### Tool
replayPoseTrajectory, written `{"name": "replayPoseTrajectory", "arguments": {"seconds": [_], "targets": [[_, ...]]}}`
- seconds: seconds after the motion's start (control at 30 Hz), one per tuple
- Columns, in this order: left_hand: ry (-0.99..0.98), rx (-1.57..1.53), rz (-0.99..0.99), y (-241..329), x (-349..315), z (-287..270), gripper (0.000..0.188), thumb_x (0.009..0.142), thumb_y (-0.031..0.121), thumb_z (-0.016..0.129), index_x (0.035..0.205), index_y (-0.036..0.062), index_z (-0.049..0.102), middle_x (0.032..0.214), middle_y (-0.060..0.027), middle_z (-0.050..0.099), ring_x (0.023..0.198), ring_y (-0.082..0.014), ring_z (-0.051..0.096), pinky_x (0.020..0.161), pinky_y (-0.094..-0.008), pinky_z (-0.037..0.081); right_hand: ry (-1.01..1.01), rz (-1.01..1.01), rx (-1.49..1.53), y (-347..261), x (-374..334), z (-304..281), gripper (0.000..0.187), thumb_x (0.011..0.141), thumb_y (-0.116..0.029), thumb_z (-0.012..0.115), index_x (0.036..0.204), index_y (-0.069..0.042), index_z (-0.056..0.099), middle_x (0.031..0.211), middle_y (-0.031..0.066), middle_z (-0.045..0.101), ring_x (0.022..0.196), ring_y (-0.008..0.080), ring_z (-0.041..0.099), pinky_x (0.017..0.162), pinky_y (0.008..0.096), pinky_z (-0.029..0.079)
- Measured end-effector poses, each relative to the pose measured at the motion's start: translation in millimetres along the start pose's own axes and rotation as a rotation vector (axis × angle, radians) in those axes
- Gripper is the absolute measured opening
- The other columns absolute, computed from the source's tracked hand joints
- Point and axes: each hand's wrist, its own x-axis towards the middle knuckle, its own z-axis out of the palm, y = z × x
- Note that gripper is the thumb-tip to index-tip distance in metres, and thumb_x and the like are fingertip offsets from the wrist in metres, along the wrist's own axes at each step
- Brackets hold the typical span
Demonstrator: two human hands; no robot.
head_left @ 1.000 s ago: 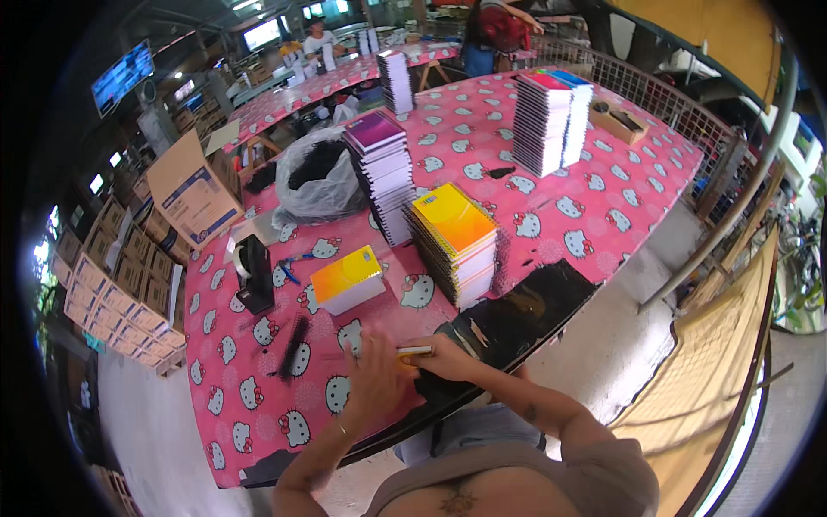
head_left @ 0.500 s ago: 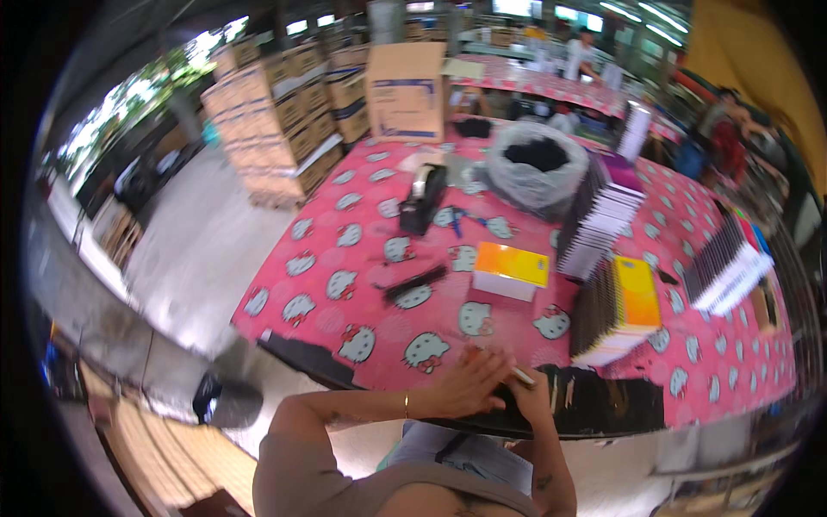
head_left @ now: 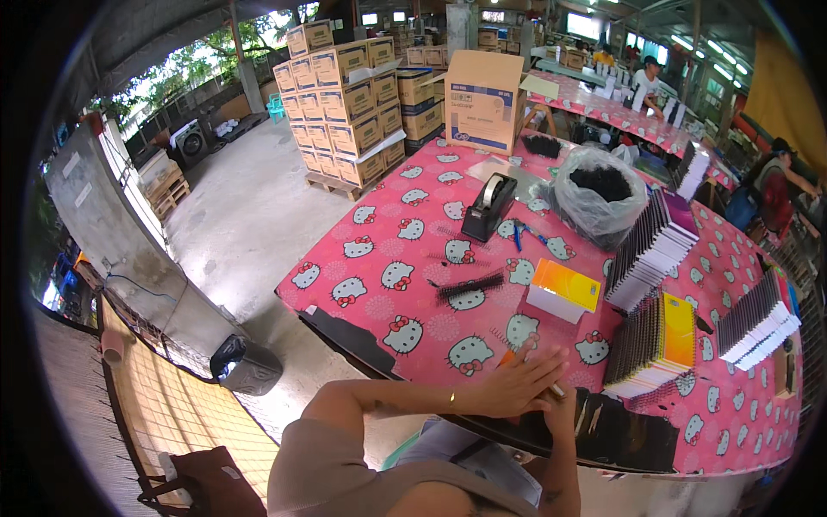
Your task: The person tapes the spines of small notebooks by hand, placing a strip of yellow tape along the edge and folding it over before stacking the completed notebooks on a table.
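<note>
At the near edge of the counter point(head_left: 385, 256), pressing an apparent notebook point(head_left: 557, 391) under the flat left hand point(head_left: 519, 383), gripping its end in the right hand point(head_left: 562, 415); probably working on the binding, next needing steady pressure.

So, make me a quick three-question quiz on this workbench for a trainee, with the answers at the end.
1. Which hand has the gold bracelet at its wrist?
2. True or false: the black tape dispenser stands to the left of the plastic bag.
3. The spiral-bound stack nearest the right hand has a top cover that is: A) purple, B) yellow-orange, C) green.

Key: 1. The left hand. 2. True. 3. B.
</note>
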Motion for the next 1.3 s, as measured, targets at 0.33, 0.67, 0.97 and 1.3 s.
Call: {"name": "replayPoseTrajectory", "arguments": {"seconds": [0.33,0.67,0.97,1.3], "targets": [[-0.024,-0.105,0.029,8,-7,-4,0.082,0.101,0.057,0.042,0.156,-0.0004,0.026,0.165,-0.0191,0.022,0.154,-0.0336,0.019,0.121,-0.0582,0.013,0.003,0.014,-0.094,-6,-3,-1,0.011,0.092,-0.005,0.062,0.097,0.003,0.066,0.079,0.0088,0.070,0.073,0.0112,0.061,0.065,0.0323,0.050],[0.015,-0.117,0.052,-12,20,-14,0.031,0.093,0.030,0.065,0.118,0.0123,0.065,0.107,-0.0042,0.067,0.106,-0.0230,0.063,0.118,-0.0537,0.028,-0.012,-0.160,-0.219,-10,-3,-1,0.018,0.083,0.001,0.070,0.100,0.000,0.066,0.087,0.0111,0.070,0.078,0.0154,0.064,0.072,0.0332,0.051],[0.169,-0.185,0.044,-7,30,-14,0.021,0.092,0.022,0.068,0.109,0.0116,0.069,0.102,-0.0052,0.068,0.095,-0.0233,0.064,0.112,-0.0495,0.034,0.015,-0.095,-0.209,2,-1,-1,0.029,0.083,-0.009,0.072,0.111,-0.003,0.067,0.096,0.0207,0.071,0.088,0.0365,0.070,0.077,0.0407,0.053],[0.195,-0.250,0.040,-7,30,-16,0.020,0.091,0.017,0.069,0.110,0.0102,0.069,0.102,-0.0060,0.069,0.092,-0.0249,0.064,0.110,-0.0482,0.035,0.143,-0.215,-0.204,-16,-9,3,0.031,0.085,-0.009,0.072,0.114,-0.001,0.066,0.095,0.0184,0.070,0.082,0.0312,0.068,0.076,0.0373,0.052]]}}
